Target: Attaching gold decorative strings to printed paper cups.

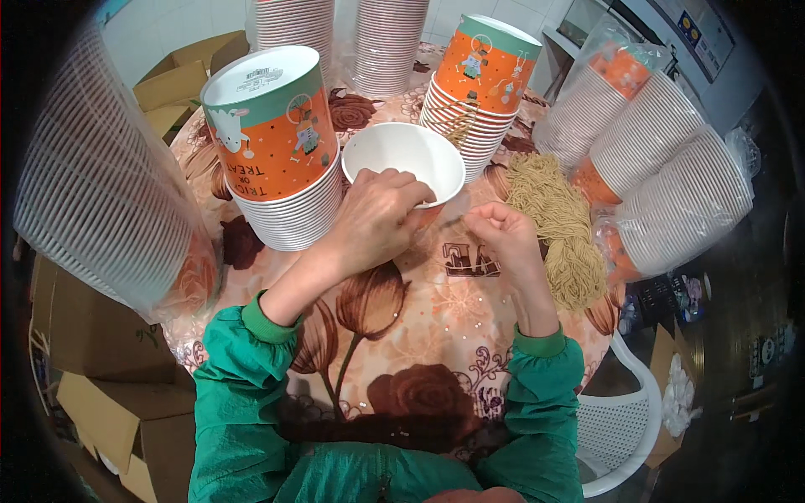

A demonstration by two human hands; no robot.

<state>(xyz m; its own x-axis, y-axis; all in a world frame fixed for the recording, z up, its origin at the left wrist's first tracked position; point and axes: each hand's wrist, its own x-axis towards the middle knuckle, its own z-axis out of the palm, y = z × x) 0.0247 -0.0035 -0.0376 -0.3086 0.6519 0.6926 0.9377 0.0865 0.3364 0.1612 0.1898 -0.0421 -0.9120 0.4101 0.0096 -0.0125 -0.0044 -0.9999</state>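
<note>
A paper bucket (392, 152) with a white inside and an orange outside stands tilted in the middle of the table, its opening upward. My left hand (379, 215) is closed on its near rim, fingers bent over the edge. Just right of the bucket, my right hand (508, 238) holds thumb and fingertips pinched together; anything between them is too small to make out. A bundle of tan cords (555, 226) lies beside my right hand. Behind the bucket, an upside-down bucket stack (474, 109) has tan cords draped on its side. Another upside-down stack (272, 142) stands left of my left hand.
Plastic-wrapped bucket stacks stand at the far left (109, 184), at the back (390, 46) and along the right (671, 201). A flowered tablecloth (419, 335) covers the table. Cardboard boxes (126, 402) sit at left, and a white plastic chair (625, 427) at lower right.
</note>
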